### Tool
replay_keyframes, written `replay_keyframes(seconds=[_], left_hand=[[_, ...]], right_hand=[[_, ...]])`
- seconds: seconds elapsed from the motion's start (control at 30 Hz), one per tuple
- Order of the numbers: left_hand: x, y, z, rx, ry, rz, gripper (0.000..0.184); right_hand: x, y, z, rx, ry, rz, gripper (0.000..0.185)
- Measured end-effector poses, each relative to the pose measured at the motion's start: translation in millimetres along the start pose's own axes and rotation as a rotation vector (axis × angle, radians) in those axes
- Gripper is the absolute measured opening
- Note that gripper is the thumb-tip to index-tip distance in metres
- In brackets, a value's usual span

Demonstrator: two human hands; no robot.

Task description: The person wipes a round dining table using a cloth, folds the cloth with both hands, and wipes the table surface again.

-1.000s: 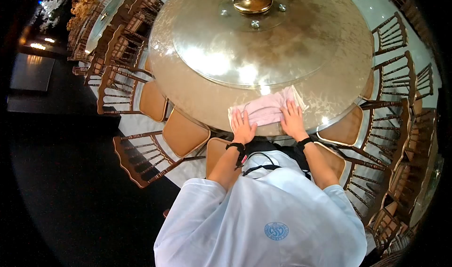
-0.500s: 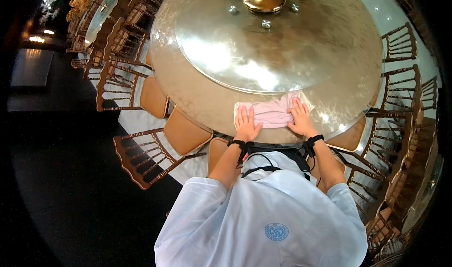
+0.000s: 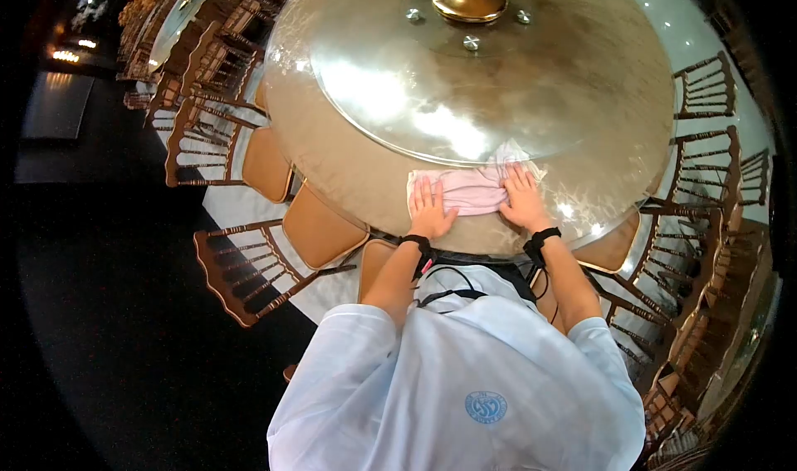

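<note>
A pink cloth (image 3: 471, 190) with pale edges lies spread on the near part of a round table (image 3: 349, 156). My left hand (image 3: 430, 212) rests flat on its left end, fingers stretched out. On the right end lies my right hand (image 3: 523, 199), fingers also extended and pointing away from me. The cloth's far right corner is bunched and reaches the rim of the clear glass turntable (image 3: 465, 97). Both wrists wear black bands.
A golden pedestal (image 3: 468, 2) stands on the turntable among several small round metal fittings (image 3: 471, 43). Wooden chairs with tan seats (image 3: 325, 224) surround the table, close on the left and right (image 3: 610, 247). Another table (image 3: 187, 14) stands at the far left.
My hands and the cloth have shifted slightly left. The cloth's far right corner now sticks up farther, toward the turntable. The camera view has tilted a little.
</note>
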State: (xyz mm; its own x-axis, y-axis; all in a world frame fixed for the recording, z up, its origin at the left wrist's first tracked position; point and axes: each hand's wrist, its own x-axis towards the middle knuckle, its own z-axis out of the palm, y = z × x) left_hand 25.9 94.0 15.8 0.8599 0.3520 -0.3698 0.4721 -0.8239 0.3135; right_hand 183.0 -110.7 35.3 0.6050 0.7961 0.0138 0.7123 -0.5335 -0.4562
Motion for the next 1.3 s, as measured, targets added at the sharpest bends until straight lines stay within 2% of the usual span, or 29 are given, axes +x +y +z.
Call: replay_keyframes(seconds=[0.27, 0.43, 0.7, 0.77, 0.87, 1.07, 1.3], left_hand=[[1.2, 4.4, -6.2, 0.046, -0.031, -0.062, 0.084], [-3.4, 11.5, -14.1, 0.05, -0.042, -0.07, 0.082], [-18.6, 12.3, -1.5, 0.04, -0.035, -0.069, 0.081], [-18.2, 9.9, 7.7, 0.021, 0.024, -0.07, 0.082], [-17.8, 13.1, 8.4, -0.056, 0.023, -0.085, 0.085], [-13.3, 17.4, 10.9, -0.017, -0.008, -0.113, 0.095], [0.0, 16.6, 1.3, -0.009, -0.056, -0.13, 0.098]], right_hand=[[-17.1, -16.2, 19.4, -0.045, 0.11, 0.14, 0.037], [-32.1, -29.0, 18.6, -0.109, 0.056, 0.202, 0.038], [-48.4, -36.4, 22.3, -0.056, 0.119, 0.189, 0.038], [-48.5, -36.9, 21.1, -0.041, 0.13, 0.184, 0.038], [-48.7, -37.8, 20.3, -0.071, 0.077, 0.195, 0.04], [-48.3, -36.2, 28.6, -0.108, 0.058, 0.207, 0.05], [-41.6, -23.9, 34.4, -0.12, 0.076, 0.178, 0.056]])
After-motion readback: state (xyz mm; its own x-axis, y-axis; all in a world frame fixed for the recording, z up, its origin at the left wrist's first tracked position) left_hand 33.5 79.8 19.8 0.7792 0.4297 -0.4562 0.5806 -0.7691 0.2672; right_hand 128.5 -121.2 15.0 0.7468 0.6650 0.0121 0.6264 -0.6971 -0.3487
